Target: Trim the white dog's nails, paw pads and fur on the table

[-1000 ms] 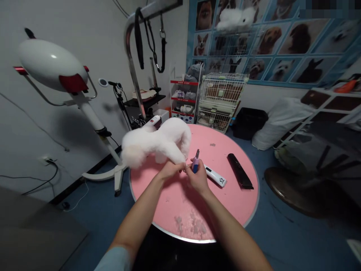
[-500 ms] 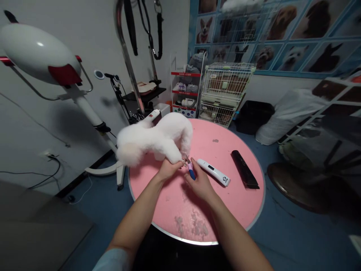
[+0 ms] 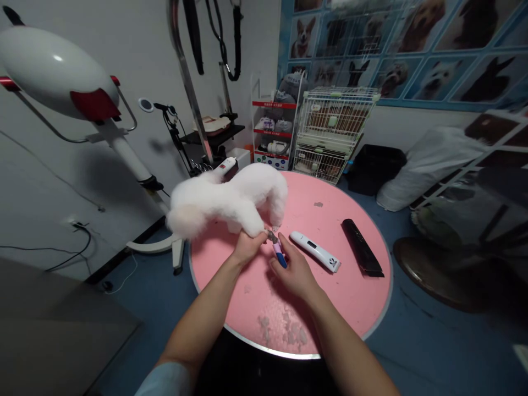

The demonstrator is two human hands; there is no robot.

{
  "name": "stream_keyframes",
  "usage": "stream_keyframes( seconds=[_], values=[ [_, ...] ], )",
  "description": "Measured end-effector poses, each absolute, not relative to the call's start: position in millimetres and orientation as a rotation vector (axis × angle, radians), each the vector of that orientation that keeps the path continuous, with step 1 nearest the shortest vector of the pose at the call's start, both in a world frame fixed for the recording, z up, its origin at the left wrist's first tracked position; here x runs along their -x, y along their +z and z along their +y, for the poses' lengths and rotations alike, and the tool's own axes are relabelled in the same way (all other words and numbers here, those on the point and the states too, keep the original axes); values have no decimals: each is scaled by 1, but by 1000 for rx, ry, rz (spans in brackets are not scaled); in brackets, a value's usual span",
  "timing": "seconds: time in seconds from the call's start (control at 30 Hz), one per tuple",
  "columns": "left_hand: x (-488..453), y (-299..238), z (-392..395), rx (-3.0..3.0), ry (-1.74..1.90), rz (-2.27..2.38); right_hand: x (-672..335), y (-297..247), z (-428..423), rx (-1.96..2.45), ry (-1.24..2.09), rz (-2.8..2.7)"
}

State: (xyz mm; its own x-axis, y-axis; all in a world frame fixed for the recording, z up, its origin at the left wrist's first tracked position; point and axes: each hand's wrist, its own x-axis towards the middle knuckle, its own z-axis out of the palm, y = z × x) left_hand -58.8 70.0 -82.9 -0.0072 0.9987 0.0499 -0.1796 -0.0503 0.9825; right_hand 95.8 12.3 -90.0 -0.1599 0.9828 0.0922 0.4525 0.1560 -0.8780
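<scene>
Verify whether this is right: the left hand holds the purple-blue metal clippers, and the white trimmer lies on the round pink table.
Wrong hand: the head view shows the right hand holding the purple-blue clippers; the white trimmer does lie on the table.

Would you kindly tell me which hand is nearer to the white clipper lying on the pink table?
Right. The right hand is just left of the white clipper, holding nail clippers; the left hand is farther left, at the dog's leg.
</scene>
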Motion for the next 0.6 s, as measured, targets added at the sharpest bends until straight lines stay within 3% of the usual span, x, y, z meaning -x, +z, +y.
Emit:
stream_keyframes(
  seconds=[0.6],
  values=[
    [59,-89,70,-1080,1358,1073,-91,-94,9,1497,747,-1820]
  ],
)
